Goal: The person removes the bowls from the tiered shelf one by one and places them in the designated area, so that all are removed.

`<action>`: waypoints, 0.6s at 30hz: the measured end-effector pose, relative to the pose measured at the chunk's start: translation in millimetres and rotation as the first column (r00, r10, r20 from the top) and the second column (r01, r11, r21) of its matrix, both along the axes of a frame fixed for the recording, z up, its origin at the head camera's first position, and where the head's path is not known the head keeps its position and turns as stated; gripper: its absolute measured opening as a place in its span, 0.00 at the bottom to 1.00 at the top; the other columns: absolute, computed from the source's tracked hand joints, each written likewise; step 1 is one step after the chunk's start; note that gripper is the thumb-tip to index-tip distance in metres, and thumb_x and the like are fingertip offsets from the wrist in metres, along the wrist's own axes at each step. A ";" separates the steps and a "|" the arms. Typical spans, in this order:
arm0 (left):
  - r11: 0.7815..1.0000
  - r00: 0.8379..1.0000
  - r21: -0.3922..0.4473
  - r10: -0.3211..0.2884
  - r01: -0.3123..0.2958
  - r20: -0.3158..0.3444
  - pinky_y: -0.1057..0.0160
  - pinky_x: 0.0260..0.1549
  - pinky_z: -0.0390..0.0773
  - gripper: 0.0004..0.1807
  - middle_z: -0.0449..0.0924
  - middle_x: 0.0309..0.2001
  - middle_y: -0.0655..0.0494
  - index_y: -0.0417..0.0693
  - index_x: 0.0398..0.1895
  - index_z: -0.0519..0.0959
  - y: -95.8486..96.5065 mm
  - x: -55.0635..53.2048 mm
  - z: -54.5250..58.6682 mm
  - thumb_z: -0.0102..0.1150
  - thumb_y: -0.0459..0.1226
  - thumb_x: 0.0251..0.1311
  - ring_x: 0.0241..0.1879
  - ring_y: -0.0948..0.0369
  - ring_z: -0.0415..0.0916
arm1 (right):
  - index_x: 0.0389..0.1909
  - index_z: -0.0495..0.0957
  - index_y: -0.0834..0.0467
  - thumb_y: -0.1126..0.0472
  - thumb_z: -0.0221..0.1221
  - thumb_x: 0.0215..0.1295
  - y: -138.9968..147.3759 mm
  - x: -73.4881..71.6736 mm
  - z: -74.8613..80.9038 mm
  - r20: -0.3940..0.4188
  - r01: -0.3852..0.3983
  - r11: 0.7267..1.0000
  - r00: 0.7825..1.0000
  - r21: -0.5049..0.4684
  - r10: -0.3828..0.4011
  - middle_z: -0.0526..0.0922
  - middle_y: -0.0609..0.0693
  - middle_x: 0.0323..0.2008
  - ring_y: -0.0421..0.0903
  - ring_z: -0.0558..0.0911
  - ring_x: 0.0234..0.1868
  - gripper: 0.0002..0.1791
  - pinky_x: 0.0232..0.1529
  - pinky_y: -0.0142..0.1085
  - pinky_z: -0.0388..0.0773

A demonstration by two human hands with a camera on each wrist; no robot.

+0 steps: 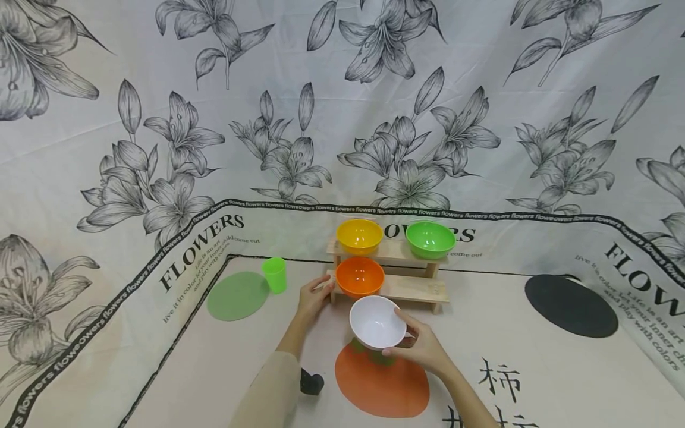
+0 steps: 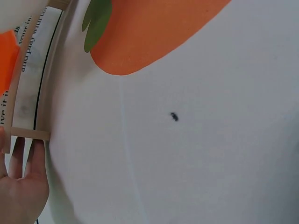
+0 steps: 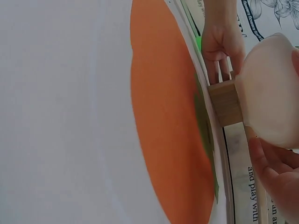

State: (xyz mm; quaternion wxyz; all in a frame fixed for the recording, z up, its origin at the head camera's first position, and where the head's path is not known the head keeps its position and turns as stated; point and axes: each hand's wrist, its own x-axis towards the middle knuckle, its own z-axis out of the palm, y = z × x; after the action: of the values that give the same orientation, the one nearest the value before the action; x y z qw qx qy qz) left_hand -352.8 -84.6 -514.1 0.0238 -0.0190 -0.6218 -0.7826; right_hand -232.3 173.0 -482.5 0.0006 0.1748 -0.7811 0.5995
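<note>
white bowl: the white bowl (image 1: 377,321) is in my right hand, tilted so its hollow faces me, in front of the orange bowl (image 1: 360,276); whether the two rims touch, i cannot tell.
right hand: my right hand (image 1: 423,345) is clamped on the bowl's right side, thumb and fingers spread about its wall.
left hand: my left hand (image 1: 313,300) lies against the near-left end of the wooden rack (image 1: 414,288), fingers rather straight, not curled round it.
handling: i judge the bowl light and stiff, probably plastic, unlikely to break; its smooth gloss may slip under a loose hold.
best hold: rim and outer wall, thumb opposite the fingers, as here.
upper shelf: yellow bowl (image 1: 359,236) at left, green bowl (image 1: 430,239) at right.
lower shelf: orange bowl at its left end, bare wood beside it.
brands: i see none on the bowls.
backdrop lettering: "flowers" (image 1: 202,252), repeated small along the black border (image 1: 342,208); beneath it, "life is an art" and "and play with colors".
tablecloth character: 柿 (image 1: 500,380), right of the orange fruit print (image 1: 382,386); the writing below is cut off.
</note>
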 end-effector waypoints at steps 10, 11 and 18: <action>1.000 1.000 0.004 0.000 0.000 0.011 0.57 0.46 0.81 0.22 0.82 0.42 0.39 0.25 0.57 0.70 0.6 0.5 1.5 0.56 0.24 0.59 0.39 0.64 0.80 | 0.65 0.54 0.78 0.66 0.73 0.44 -17.0 -3.0 -9.3 -0.024 -0.112 0.993 0.994 -0.035 0.111 0.59 0.76 0.63 0.66 0.75 0.53 0.51 0.45 0.38 0.82; 1.000 1.000 0.006 0.000 0.000 0.013 0.57 0.46 0.81 0.22 0.83 0.42 0.39 0.25 0.57 0.70 0.6 0.5 1.3 0.56 0.24 0.59 0.39 0.64 0.80 | 0.65 0.54 0.78 0.66 0.73 0.44 -18.6 -3.6 -10.5 -0.017 -0.123 0.992 0.992 -0.041 0.123 0.59 0.76 0.63 0.65 0.76 0.51 0.51 0.44 0.38 0.83; 1.000 1.000 -0.007 -0.008 0.008 0.002 0.56 0.46 0.80 0.22 0.81 0.44 0.36 0.25 0.57 0.70 -0.5 -0.1 0.4 0.57 0.25 0.59 0.40 0.62 0.80 | 0.65 0.54 0.78 0.65 0.73 0.45 -29.9 -6.4 -16.7 -0.001 -0.166 0.985 0.986 -0.046 0.166 0.59 0.76 0.63 0.63 0.77 0.51 0.51 0.45 0.38 0.82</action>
State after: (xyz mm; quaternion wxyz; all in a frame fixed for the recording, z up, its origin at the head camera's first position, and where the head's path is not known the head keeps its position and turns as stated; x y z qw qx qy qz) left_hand -352.8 -85.1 -513.7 0.0199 -0.0206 -0.6245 -0.7805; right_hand -238.7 143.1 -499.2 -0.0465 0.2384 -0.7499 0.6153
